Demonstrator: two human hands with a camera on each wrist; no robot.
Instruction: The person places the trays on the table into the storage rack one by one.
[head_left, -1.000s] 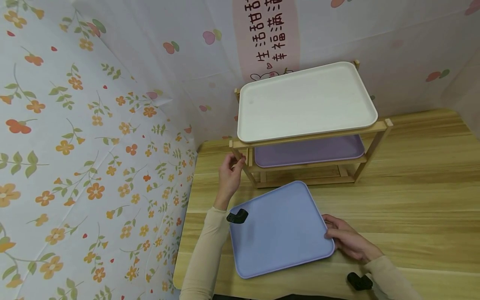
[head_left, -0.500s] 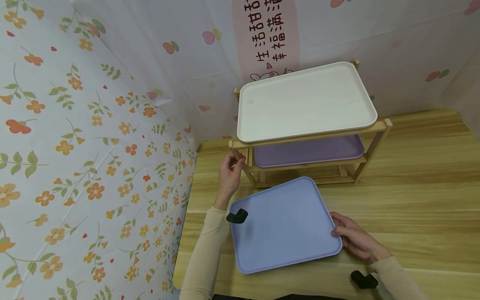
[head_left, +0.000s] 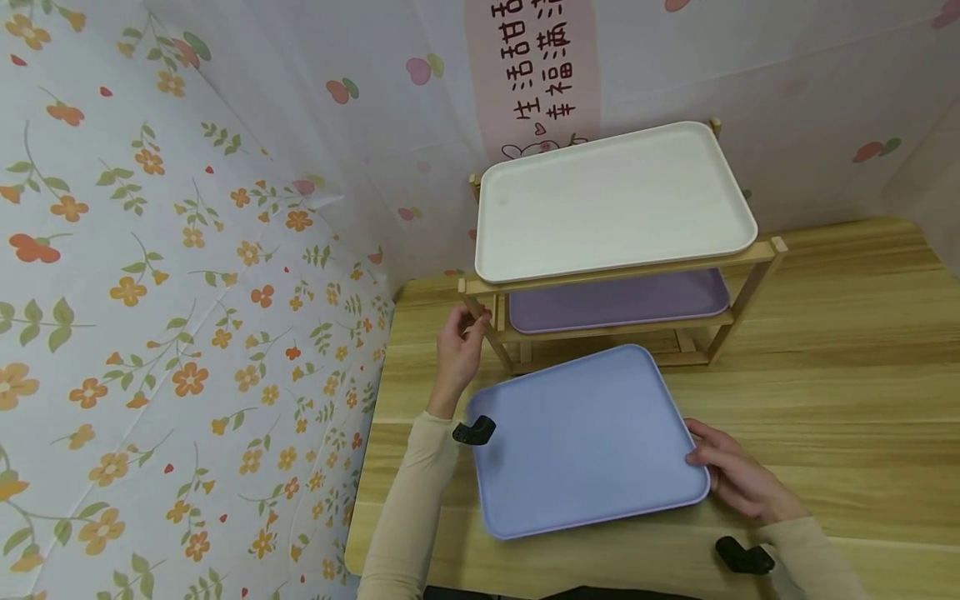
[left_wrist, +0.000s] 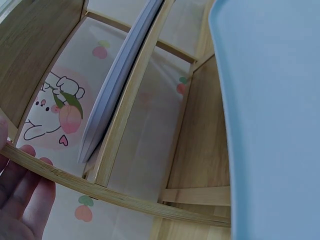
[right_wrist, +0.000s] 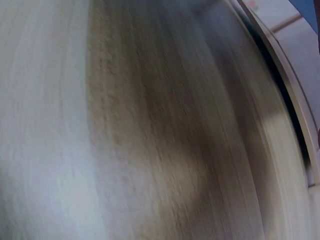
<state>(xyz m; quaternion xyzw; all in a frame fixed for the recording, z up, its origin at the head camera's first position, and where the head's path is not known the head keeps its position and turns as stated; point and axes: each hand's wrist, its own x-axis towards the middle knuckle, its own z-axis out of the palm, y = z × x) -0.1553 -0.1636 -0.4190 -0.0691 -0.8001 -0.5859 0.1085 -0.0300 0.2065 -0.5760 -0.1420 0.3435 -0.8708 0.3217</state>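
A blue rectangular tray (head_left: 585, 442) is tilted in front of the wooden rack, its far edge close to the rack's base. My right hand (head_left: 738, 475) grips its right edge near the front corner, thumb on top. With my left hand (head_left: 461, 354) I hold the rack's front left post; in the left wrist view the fingers (left_wrist: 37, 200) curl around that wooden post (left_wrist: 75, 182). The rack (head_left: 742, 292) carries a white tray (head_left: 615, 204) on top and a purple tray (head_left: 618, 302) on the shelf below. The right wrist view shows mostly tabletop.
The rack stands on a wood-grain table (head_left: 847, 400) near a printed back curtain (head_left: 405, 100). A floral curtain (head_left: 187, 333) runs along the left side. Each wrist bears a black camera mount (head_left: 744, 556).
My right hand has moved to the right and slightly toward the rack with the blue tray. The left hand stays on the post.
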